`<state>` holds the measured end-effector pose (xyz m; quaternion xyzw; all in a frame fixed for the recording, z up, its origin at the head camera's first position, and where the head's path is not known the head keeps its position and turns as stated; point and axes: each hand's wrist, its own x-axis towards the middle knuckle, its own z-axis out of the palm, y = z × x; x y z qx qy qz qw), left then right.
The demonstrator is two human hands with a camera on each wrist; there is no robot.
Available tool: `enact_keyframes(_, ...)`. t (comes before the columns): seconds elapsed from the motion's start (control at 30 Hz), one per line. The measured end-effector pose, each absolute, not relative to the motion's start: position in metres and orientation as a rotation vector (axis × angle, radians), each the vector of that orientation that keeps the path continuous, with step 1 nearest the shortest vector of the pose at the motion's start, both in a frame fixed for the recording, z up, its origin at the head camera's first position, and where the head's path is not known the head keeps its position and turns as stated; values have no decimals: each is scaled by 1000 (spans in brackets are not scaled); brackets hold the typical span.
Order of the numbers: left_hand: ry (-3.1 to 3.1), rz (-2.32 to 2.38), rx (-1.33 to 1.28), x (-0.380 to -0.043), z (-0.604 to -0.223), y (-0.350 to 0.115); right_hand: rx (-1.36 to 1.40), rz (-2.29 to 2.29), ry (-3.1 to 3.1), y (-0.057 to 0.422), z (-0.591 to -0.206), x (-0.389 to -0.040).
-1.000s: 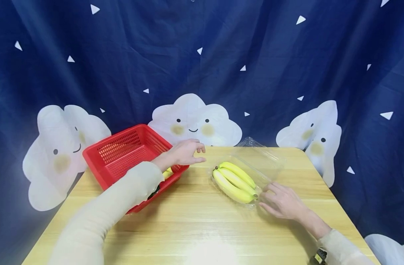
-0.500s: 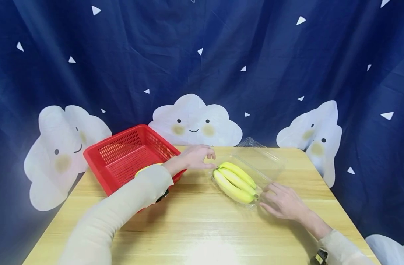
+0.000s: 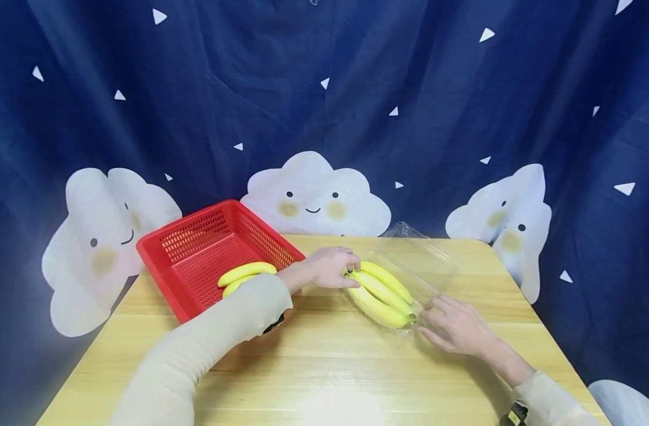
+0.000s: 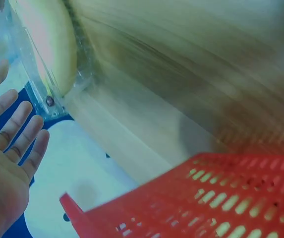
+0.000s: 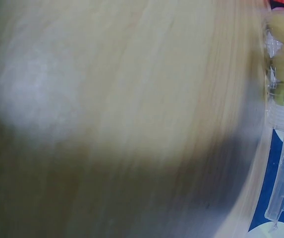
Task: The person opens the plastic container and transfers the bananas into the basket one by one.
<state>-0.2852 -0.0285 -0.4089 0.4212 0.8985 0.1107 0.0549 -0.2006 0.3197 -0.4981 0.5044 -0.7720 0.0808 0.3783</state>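
Three yellow bananas (image 3: 383, 290) lie together in a clear plastic clamshell container (image 3: 404, 333), its lid (image 3: 422, 251) folded open toward the back. My left hand (image 3: 332, 267) is over the stem end, thumb and fingers apart on either side of it in the head view. In the left wrist view the left hand (image 4: 5, 153) has its fingers spread beside a banana (image 4: 57, 44). My right hand (image 3: 454, 325) is at the container's near right corner, fingers loosely bent and fingertips right at the edge. The right wrist view shows the container but not the hand.
A red perforated basket (image 3: 177, 284) stands on the left of the wooden table (image 3: 324, 367). More bananas (image 3: 244, 273) are inside it, partly hidden by my left sleeve (image 3: 223, 319). A dark blue curtain (image 3: 281, 71) with clouds hangs behind the table.
My left hand has moved right and down from beside the basket to the bananas' stem end. Bananas in the basket have come into clearer view. The right hand has stayed in place.
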Motion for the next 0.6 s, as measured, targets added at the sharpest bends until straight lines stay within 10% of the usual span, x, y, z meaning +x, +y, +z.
enact_keyframes(0.6,2733,269,1370,-277,-436,4,1286,203,-1987,321,-500,-200)
